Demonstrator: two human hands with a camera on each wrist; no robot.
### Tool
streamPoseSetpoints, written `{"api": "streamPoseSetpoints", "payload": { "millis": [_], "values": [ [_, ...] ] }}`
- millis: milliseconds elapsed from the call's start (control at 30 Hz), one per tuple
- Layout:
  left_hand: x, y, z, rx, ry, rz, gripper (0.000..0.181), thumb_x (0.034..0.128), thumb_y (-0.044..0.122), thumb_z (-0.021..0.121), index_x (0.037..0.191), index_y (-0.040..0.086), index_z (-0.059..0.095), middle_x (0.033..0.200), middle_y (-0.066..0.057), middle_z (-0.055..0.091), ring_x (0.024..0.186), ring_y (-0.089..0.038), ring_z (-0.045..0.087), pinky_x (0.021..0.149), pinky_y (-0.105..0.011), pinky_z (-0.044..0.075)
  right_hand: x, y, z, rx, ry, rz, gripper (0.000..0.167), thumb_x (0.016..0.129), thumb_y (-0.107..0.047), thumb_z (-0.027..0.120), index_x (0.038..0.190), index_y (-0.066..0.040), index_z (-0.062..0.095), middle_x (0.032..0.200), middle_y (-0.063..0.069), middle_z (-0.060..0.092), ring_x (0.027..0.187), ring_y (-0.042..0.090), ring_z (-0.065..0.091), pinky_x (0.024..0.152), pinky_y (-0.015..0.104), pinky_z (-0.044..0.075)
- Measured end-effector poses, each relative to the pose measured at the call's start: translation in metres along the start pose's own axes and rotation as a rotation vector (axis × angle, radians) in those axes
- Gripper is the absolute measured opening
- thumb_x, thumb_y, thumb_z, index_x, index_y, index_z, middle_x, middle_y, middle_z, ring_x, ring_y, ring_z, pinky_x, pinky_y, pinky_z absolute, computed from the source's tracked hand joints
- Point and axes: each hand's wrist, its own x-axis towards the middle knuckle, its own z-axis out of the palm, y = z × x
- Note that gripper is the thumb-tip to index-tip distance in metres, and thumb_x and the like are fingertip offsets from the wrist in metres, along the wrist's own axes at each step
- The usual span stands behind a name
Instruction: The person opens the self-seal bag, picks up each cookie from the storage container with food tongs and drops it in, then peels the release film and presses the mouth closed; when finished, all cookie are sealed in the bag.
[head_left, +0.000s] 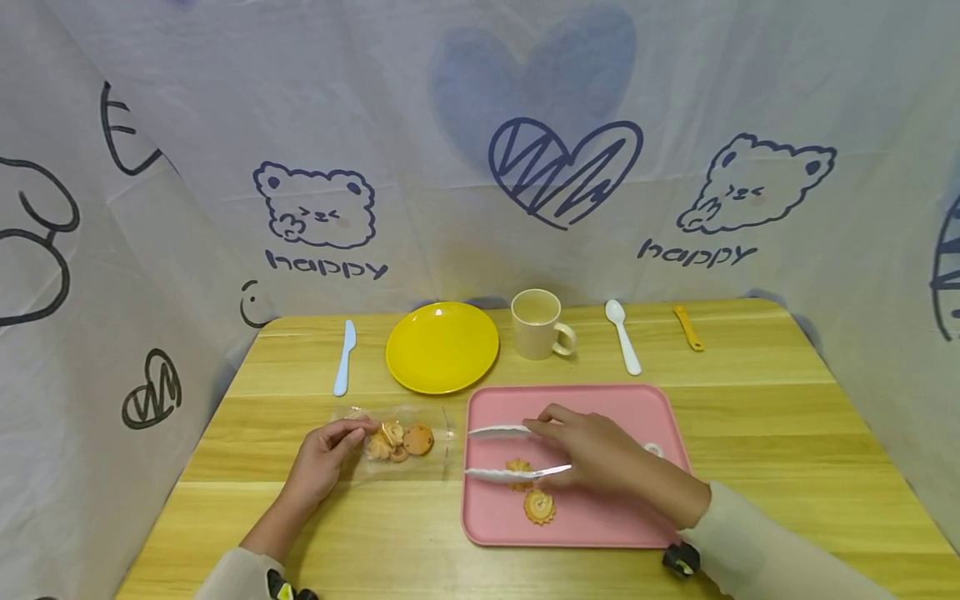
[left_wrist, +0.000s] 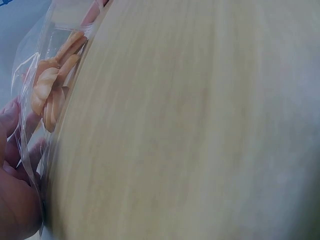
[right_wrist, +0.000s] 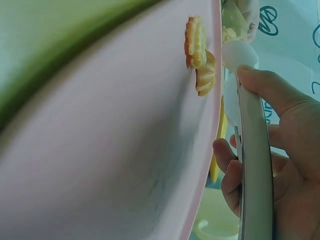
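Note:
My left hand (head_left: pixel 318 462) pinches the left end of a clear plastic bag (head_left: pixel 441 419) lying on the wooden table. Inside it are several cookies (head_left: pixel 418 439); the left wrist view shows the bag (left_wrist: pixel 50 45) beside my fingers. White tongs (head_left: pixel 498 476) are held in my right hand (head_left: pixel 600 454), above the pink tray (head_left: pixel 600 403). Their two arms stand apart, tips pointing left toward the bag, with nothing between them. Two flower-shaped cookies lie on the tray: a front cookie (head_left: pixel 539 507) and another cookie (head_left: pixel 517 485) partly hidden under the lower tong arm.
Along the back of the table lie a light blue knife (head_left: pixel 344 358), a yellow plate (head_left: pixel 442 347), a beige mug (head_left: pixel 536 325), a white spoon (head_left: pixel 623 337) and a small yellow-orange utensil (head_left: pixel 687 327). Printed white cloth (head_left: pixel 450 233) hangs behind and at both sides.

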Motion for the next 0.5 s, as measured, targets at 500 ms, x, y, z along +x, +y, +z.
{"api": "streamPoseSetpoints", "payload": {
  "millis": [500],
  "values": [
    [0.000, 0.001, 0.000, -0.002, -0.002, 0.003, 0.026, 0.1052, 0.012, 0.059, 0.118, -0.005, 0.074, 0.131, -0.025, 0.067, 0.117, 0.008, 0.057, 0.101, -0.008, 0.045, -0.038, 0.017, -0.018, -0.012, 0.005, 0.009, 0.073, 0.080, -0.041, 0.089, 0.142, -0.011, 0.064, 0.121, -0.006, 0.061, 0.079, 0.002, 0.051, 0.068, 0.028, 0.049]
  ]
}}
